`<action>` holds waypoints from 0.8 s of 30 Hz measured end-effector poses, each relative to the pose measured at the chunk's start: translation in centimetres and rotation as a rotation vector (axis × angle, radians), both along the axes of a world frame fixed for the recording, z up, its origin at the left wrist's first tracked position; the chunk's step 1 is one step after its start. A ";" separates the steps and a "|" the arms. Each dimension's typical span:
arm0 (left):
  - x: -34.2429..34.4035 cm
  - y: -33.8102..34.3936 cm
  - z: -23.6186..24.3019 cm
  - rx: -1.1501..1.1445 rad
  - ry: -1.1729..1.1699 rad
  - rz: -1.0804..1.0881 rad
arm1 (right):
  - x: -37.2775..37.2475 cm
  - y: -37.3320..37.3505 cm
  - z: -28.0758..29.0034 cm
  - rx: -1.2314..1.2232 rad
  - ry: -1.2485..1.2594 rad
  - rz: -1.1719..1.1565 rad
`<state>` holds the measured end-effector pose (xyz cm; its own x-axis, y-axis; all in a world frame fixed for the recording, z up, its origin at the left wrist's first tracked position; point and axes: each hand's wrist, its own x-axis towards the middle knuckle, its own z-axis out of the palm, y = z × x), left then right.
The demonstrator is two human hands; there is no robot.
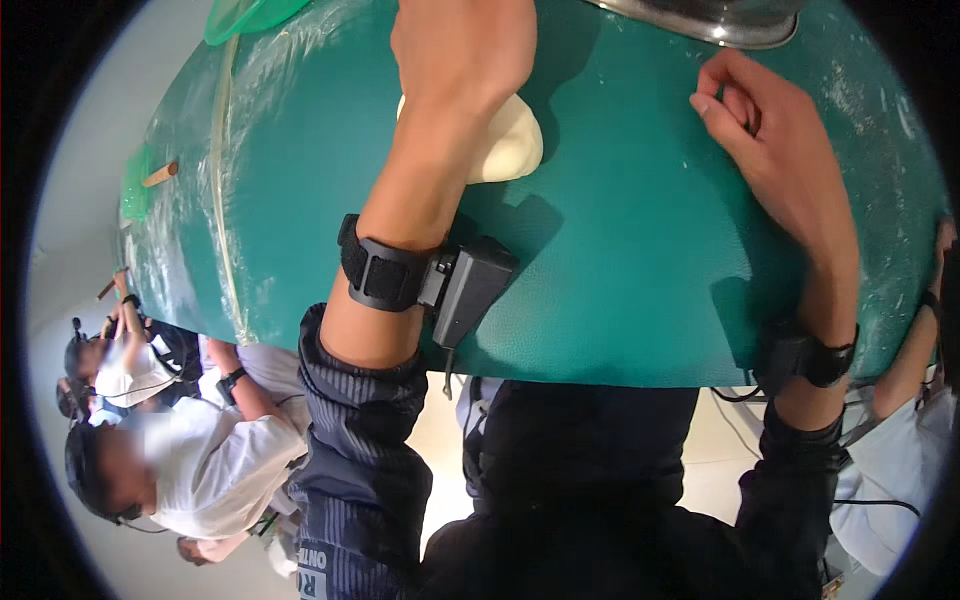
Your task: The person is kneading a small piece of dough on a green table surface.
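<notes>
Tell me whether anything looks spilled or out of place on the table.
White powdery residue marks the green table covering to the right of the right hand; it looks spilled, being scattered away from the dough.

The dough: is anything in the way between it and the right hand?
Nothing that I can see: just green tabletop between the right hand and the dough. The left hand hides part of the dough.

The person has two hands [465, 45] [775, 140] and two black wrist devices [475, 290]; the tabletop [620, 250] carries one dough lump [512, 145], one metal vessel [735, 36] far right, two green objects [255, 14] [133, 190] and one wooden stick [160, 174] left.
</notes>
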<state>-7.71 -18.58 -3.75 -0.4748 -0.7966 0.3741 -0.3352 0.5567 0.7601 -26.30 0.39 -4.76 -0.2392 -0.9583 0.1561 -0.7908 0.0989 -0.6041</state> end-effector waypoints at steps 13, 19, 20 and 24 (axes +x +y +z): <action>2.7 -6.2 1.3 1.055 0.520 -0.220 | 1.5 -1.8 3.1 0.306 -0.137 -0.079; 2.2 -8.9 -3.4 0.539 0.509 -0.007 | 9.0 -5.4 5.5 0.179 -0.199 0.255; 2.1 -8.9 -3.2 0.523 0.494 -0.065 | 10.7 -6.4 5.1 0.103 -0.073 0.281; 2.2 -7.9 -1.6 0.467 0.446 -0.092 | 15.9 -9.9 1.9 -0.051 0.285 0.323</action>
<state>-5.49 -26.51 -5.36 -0.4276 -0.8868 0.1753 0.1020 0.1454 0.9841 -10.40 -9.46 -2.83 0.1309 -0.9662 0.2221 -0.9121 -0.2051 -0.3549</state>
